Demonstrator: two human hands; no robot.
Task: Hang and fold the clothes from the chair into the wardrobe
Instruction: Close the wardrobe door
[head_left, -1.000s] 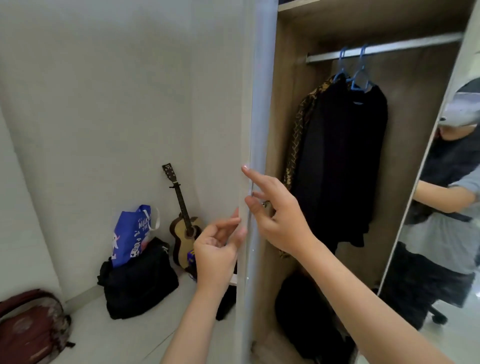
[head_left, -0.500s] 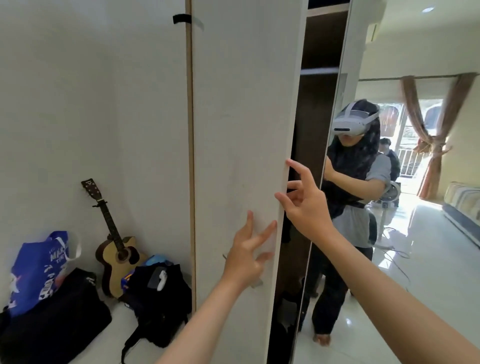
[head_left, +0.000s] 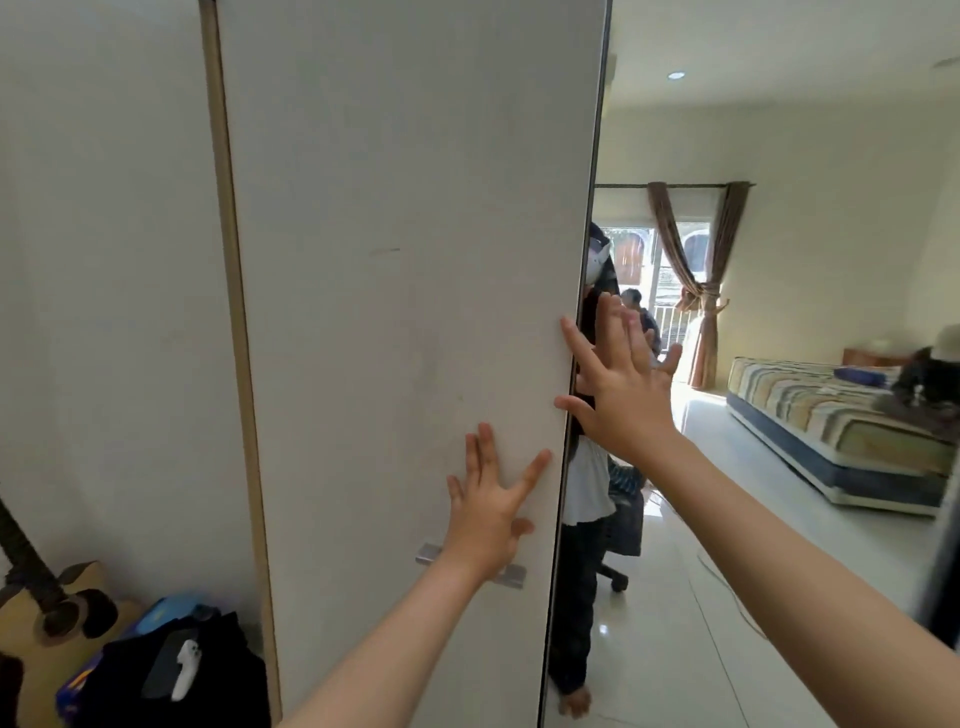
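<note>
- Against the tall white wardrobe door (head_left: 395, 312), upright, your left hand (head_left: 488, 506) presses flat, fingers spread.
- Your right hand (head_left: 621, 392), fingers open, touches the mirrored door (head_left: 779, 519) beside its edge.

Both arms reached forward. The left hand (head_left: 488, 512) lay flat with fingers spread; the right hand (head_left: 621, 387), higher and just beside it, was also flat, fingers straight and splayed.

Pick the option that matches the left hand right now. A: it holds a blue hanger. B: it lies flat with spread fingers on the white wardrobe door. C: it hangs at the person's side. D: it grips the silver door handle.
B: the left hand presses flat, fingers spread, on the white wardrobe door, just above the silver handle.
</note>
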